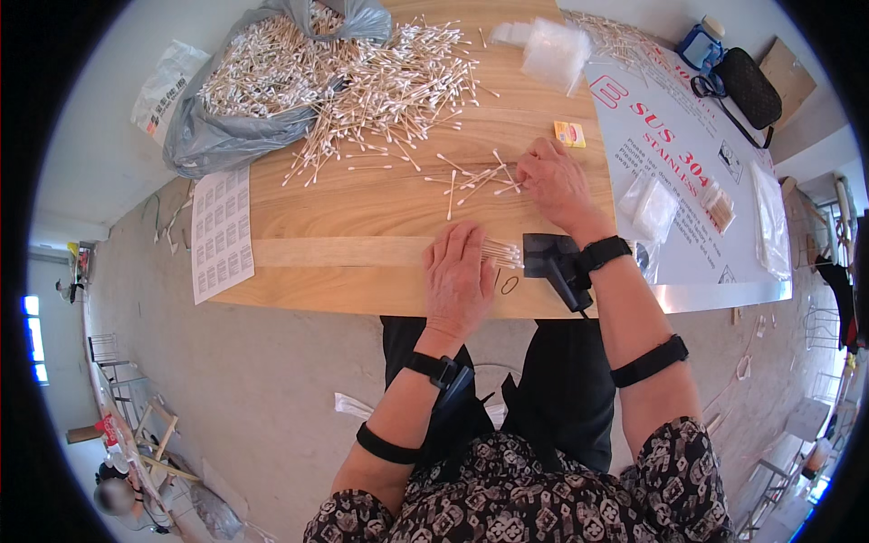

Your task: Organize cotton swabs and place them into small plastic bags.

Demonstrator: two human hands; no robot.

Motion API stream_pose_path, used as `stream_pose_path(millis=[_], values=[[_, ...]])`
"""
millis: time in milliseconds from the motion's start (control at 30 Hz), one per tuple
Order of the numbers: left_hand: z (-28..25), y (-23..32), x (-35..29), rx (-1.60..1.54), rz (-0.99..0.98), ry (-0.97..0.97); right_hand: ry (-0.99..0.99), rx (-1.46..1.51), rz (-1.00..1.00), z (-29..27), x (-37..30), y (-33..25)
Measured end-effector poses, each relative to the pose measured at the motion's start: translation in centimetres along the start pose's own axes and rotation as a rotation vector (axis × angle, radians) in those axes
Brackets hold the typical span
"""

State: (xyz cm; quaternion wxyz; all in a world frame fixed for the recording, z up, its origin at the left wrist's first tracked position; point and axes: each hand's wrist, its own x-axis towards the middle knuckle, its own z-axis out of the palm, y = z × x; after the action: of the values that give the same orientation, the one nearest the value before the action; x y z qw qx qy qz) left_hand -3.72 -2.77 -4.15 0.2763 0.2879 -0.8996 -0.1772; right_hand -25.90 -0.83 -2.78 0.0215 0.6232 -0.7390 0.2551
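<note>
My left hand [460, 276] presses down near the table's front edge, its fingers together over a small bundle of cotton swabs [505, 253]. The swabs' white tips stick out to the right of that hand; their other ends are hidden beneath it. Farther back and to the right, my right hand [557, 181] has its fingers drawn together in a pinch at the edge of some loose cotton swabs [472, 178]. One or more swab ends show at its fingertips; how many it holds is hidden. A small yellow packet [569, 134] lies just beyond this hand.
A large heap of cotton swabs [389, 90] spills from a grey plastic bag [195, 136] at the back left. A printed label sheet [223, 233] overhangs the left edge. Clear plastic bags [557, 52] lie at the back. A black device [557, 262] sits beside my right wrist.
</note>
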Motion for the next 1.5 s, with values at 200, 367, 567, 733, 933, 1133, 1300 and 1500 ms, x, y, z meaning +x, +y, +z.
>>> stream_pose_path(millis=[200, 367, 567, 733, 933, 1133, 1300, 1500], values=[[0.1, 0.0, 0.0, -0.011, 0.005, -0.006, 0.026, 0.027, -0.012, -1.9, -1.4, -0.8], [0.0, 0.1, -0.1, 0.001, -0.006, 0.03, -0.076, 0.138, 0.017, -0.3, -4.0, -4.1], [0.0, 0.1, 0.0, -0.002, -0.014, -0.009, 0.051, 0.278, 0.205, 1.1, -1.7, -5.1], [0.3, -0.1, -0.1, 0.043, -0.024, -0.006, 0.251, 0.124, -0.004, 1.8, 1.8, -3.5], [0.0, 0.0, -0.1, 0.015, -0.014, 0.002, 0.132, 0.188, 0.018, 2.7, 3.2, -2.2], [0.0, 0.0, -0.1, 0.023, -0.01, -0.027, 0.221, 0.214, 0.118, 1.4, 2.2, -1.5], [0.1, -0.1, -0.1, 0.008, -0.009, -0.01, 0.064, 0.365, 0.225, 1.0, -0.5, -1.6], [0.1, -0.1, 0.0, 0.001, 0.006, -0.004, -0.046, 0.382, 0.239, 0.6, -2.1, -2.7]])
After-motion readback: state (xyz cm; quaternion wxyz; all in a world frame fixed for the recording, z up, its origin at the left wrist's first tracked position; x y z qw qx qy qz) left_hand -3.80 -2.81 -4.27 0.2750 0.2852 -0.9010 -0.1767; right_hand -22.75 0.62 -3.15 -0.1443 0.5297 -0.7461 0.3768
